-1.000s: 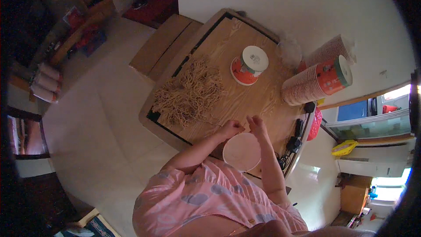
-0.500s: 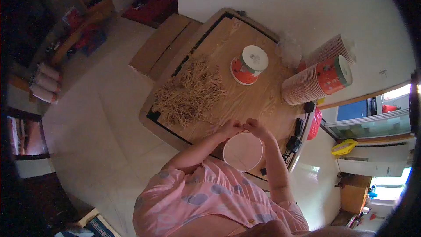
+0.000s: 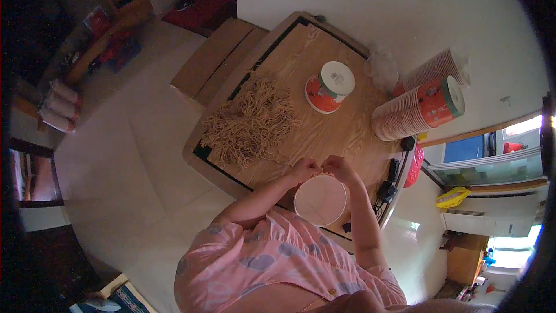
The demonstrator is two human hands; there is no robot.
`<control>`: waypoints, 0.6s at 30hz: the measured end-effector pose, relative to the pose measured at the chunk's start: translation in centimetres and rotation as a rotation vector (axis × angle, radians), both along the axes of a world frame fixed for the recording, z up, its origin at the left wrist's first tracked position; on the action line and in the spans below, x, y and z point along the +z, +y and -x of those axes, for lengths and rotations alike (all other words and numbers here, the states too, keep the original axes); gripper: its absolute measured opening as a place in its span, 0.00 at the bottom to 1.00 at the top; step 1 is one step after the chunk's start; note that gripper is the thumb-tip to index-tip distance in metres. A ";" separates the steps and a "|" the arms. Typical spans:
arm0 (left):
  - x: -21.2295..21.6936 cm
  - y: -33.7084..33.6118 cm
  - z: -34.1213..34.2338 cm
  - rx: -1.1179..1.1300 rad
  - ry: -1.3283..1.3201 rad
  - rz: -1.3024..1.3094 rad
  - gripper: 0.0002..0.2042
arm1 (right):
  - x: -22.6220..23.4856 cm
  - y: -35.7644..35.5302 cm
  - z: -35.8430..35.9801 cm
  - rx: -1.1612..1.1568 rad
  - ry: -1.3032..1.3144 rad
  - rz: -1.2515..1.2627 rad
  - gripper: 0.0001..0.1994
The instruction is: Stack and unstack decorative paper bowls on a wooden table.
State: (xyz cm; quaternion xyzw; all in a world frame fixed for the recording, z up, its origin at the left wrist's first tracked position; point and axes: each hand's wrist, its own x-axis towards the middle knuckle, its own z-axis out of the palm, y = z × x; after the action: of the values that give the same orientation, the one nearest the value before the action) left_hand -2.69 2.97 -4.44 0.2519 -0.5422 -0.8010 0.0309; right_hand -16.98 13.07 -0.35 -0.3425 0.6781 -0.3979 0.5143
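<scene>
Close to my body, a white-lined paper bucket (image 3: 320, 202) stands with its open mouth facing up. My left hand (image 3: 304, 170) and my right hand (image 3: 339, 169) meet at its far rim, fingers pinched close together. What they pinch is too small to make out; it may be a thin cord. Left of them lies a loose, tangled heap of tan cords (image 3: 252, 122), and a strand trails from it toward my left hand. Beyond my hands, a red and green paper bucket (image 3: 324, 94) rests upside down, its white base (image 3: 337, 78) up.
At the right of the wooden table (image 3: 307, 40) lie long nested stacks of paper buckets (image 3: 405, 115), with a clear plastic bag (image 3: 382, 65) nearby. Black adapters (image 3: 387, 189) and cables sit along the right edge. A cardboard box (image 3: 217, 61) adjoins the table's far left side.
My fingertips have shifted slightly at the bucket's rim, with the right hand a little higher. The bucket, cords and stacks stay in place.
</scene>
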 end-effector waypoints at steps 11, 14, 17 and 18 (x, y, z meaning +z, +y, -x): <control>-1.5 0.4 0.2 0.045 0.011 0.039 0.07 | 1.8 -0.7 -1.3 0.052 0.295 -0.095 0.10; -0.5 0.2 0.0 0.047 -0.012 0.039 0.08 | 1.1 -0.3 -1.1 0.064 0.268 -0.008 0.09; 0.1 0.1 0.1 0.021 -0.034 0.081 0.08 | 0.0 0.0 -0.6 0.045 0.229 0.015 0.08; 0.2 0.0 0.1 0.010 -0.051 0.100 0.09 | -0.4 0.1 -0.4 0.025 0.183 0.005 0.08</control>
State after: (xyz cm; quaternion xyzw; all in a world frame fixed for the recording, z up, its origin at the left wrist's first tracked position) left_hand -2.80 3.01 -4.21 0.2732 -0.5808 -0.7661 0.0334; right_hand -16.54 13.17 -0.74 -0.3868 0.7170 -0.3602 0.4545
